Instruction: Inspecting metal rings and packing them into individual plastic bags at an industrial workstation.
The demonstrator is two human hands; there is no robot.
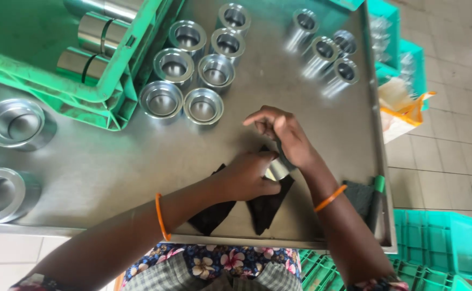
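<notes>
Near the front edge of the steel surface (112, 172), at about 6 o'clock, a small shiny metal sleeve (277, 170) is held between both hands over a black cloth (265, 207). The left hand (247, 175) is closed around the sleeve's near end. The right hand (284, 134) is set on its far end with the lower fingers curled in and the index finger pointing toward 9 o'clock; how firmly that grip is closed cannot be told. An orange bangle is worn on each wrist.

The cloth is spread in two dark points that reach almost to the front lip. Open steel is left between the hands and the flanged metal cups (193, 75) grouped at 11 to 12 o'clock, and more bare steel lies at 9 o'clock, short of two large rings (15, 124) at the left border. Slimmer metal sleeves (325, 54) are stood at 1 o'clock, near the raised right rim. A green crate (58, 81) holding metal cylinders is set at 10 o'clock, its corner just beside the cups. A green-capped dark tool (377, 202) rests against the right rim at 4 o'clock, on a second dark cloth.
</notes>
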